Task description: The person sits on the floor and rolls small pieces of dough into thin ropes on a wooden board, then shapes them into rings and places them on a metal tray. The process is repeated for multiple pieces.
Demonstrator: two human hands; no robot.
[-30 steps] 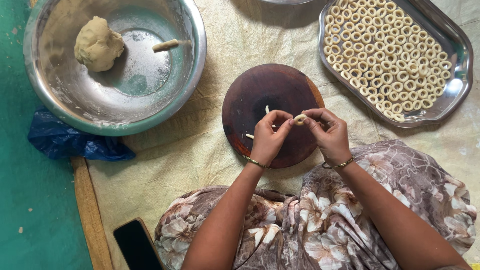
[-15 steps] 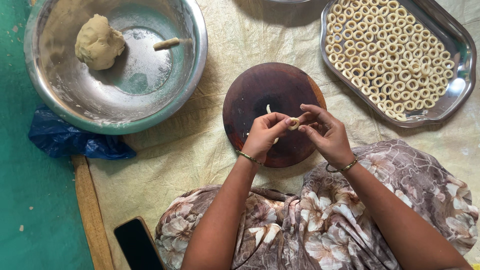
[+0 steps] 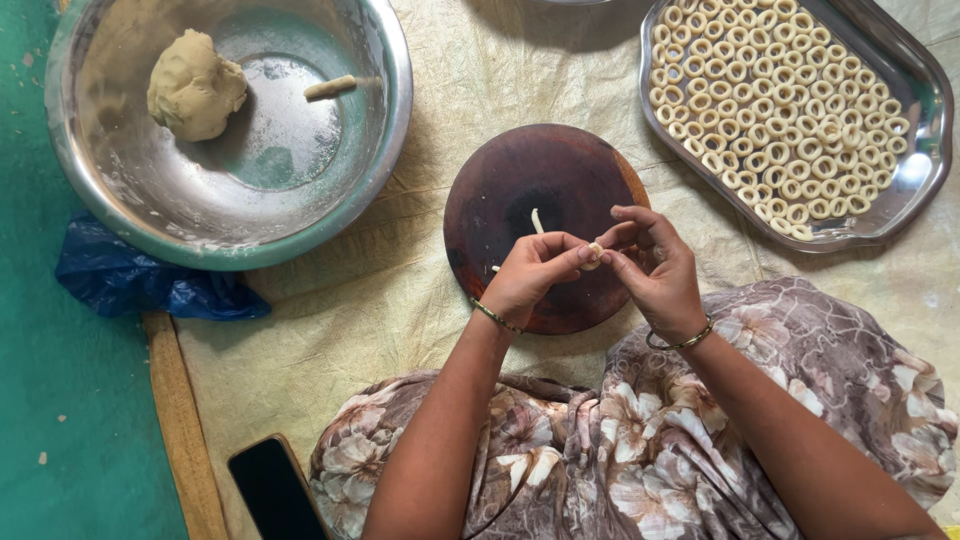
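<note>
Both hands meet in the middle of the frame, just over the lower right edge of the round dark wooden board (image 3: 520, 200). The left hand (image 3: 535, 275) and the right hand (image 3: 655, 270) pinch one tiny piece of dough (image 3: 594, 254) between their fingertips — the fingers are closed tight on it, and it sits right where the two hands touch. It looks like the step of bending a little dough strip into a ring and pressing its ends together. A thin dough strip (image 3: 537, 221) lies on the board just above the hands. At the upper right of the frame a shiny metal tray (image 3: 925, 150) is nearly full of small dough rings (image 3: 780, 110), set side by side. At the upper left a big metal bowl (image 3: 385, 130) holds a lump of dough (image 3: 195, 85) and a short dough roll (image 3: 330, 87). Next the ring needs a soft squeeze to seal it — not too hard, or it goes flat — and then a free spot on the tray, and only a few show near its lower right edge.
</note>
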